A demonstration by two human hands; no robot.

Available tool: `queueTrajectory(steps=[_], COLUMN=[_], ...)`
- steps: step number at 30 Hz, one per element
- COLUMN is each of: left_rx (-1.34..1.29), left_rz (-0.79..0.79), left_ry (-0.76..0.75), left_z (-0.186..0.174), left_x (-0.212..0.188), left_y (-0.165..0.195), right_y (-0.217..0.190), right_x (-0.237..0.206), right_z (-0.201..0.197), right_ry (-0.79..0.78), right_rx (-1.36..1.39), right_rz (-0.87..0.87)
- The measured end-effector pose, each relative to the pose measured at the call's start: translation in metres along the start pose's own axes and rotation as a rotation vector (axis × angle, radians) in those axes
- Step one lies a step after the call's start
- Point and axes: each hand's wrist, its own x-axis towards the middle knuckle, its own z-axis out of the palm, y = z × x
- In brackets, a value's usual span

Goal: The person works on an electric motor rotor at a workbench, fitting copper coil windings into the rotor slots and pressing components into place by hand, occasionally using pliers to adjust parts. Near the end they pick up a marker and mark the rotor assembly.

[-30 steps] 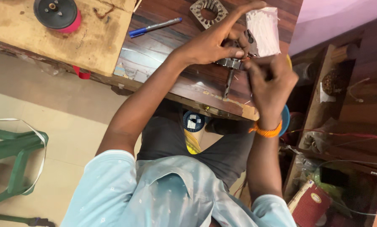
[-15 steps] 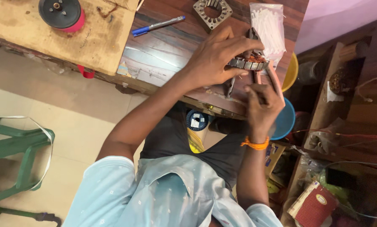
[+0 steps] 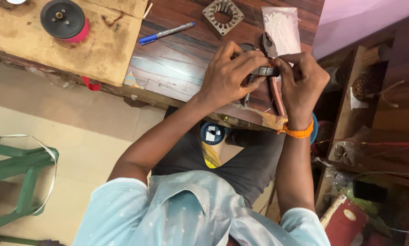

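Far off to the left of the hands a black spool (image 3: 62, 18) with a red underside rests on a pale worn board (image 3: 77, 41), and nearer in a blue pen (image 3: 166, 33) lies on the dark wooden bench (image 3: 177, 68); a bare square metal stator core (image 3: 223, 15) sits just above and a little left of the left hand (image 3: 229, 75); that hand comes in from a long, bent forearm, wrist cocked, palm down, its fingers (image 3: 241, 61) curled over a small ring-shaped metal part (image 3: 264, 71) and clamping it from the left; the part sits between the two hands, held just above the bench edge; the work looks like fine fitting on this ring, probably threading or seating something thin in it, though the piece worked in is too small to make out; the right hand (image 3: 305, 82), wearing an orange band (image 3: 296, 132) at the wrist, rises from a nearly straight forearm and pinches at the right side of the ring with thumb and fingertips drawn together; directly under the hands lie pliers (image 3: 272, 68) with reddish handles, untouched as far as can be told; just above the right hand is a clear bag of white pieces (image 3: 282, 29); the next move would seem to call for a steady left grip while the right fingers work with small, exact pressure, the ring kept from turning.
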Motion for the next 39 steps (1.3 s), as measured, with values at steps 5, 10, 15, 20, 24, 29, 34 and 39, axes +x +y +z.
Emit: queueTrajectory(steps=[5,10,15,20,24,29,34,39], left_rx=[-0.193,-0.531,-1.196,-1.053,-1.029,-0.834,-0.318,-0.027], left_rz=[-0.110,-0.323,-0.438,-0.260,-0.039,-0.042,-0.070,-0.001], left_ry=[-0.134,-0.206,-0.339,-0.443,-0.385,-0.392,-0.328,-0.109], left_z=[0.002,0.028,0.039,0.028,0.021,0.008,-0.005,0.006], left_x=[0.013,0.030,0.037,0.031,0.031,0.040,0.026,0.011], left_y=[-0.014,-0.035,-0.059,-0.070,-0.071,-0.065,-0.035,-0.007], right_y=[0.017,0.028,0.015,-0.008,-0.028,-0.031,-0.016,0.001], right_x=[0.016,0.026,0.028,0.017,-0.007,-0.040,-0.072,-0.073], right_z=[0.001,0.004,0.006,0.002,0.000,0.013,0.026,0.007], right_ry=[-0.065,-0.060,0.005,-0.025,-0.060,-0.069,-0.041,-0.003], right_rx=[-0.103,-0.110,-0.138,-0.100,-0.044,0.034,0.105,0.055], right_rz=[0.034,0.005,0.148,0.104,0.059,0.306,0.302,0.331])
